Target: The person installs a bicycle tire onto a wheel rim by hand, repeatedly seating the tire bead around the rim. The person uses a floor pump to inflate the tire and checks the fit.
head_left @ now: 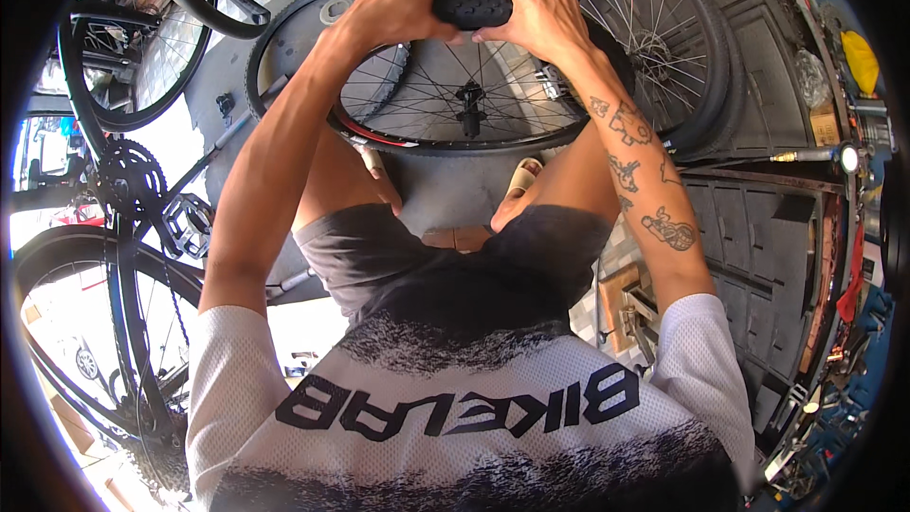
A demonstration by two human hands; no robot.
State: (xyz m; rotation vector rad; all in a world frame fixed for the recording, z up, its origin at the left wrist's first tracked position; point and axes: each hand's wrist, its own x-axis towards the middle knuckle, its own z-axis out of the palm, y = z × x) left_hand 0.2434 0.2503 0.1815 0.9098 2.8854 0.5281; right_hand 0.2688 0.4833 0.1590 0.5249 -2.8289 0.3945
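Observation:
A bicycle wheel (468,111) with a black hub and thin spokes stands between my legs, its near rim low and its top farther away. Around its far top runs a knobby black tyre (472,8), gripped by both hands. My left hand (402,6) wraps over the tyre on the left, fingers curled round it. On the right, my right hand (536,15) closes round the same tyre, its thumb lying along the near side. A short stretch of tread shows between the two hands. Whether the tyre's bead sits in the rim under my hands is hidden.
More wheels with tyres (654,47) lie at the far right, beside dark drawers (758,256). A black bicycle (123,180) stands along the left. An air hose with a round gauge (846,158) lies at the right. Another loose tyre (254,62) rests on the grey mat (213,85).

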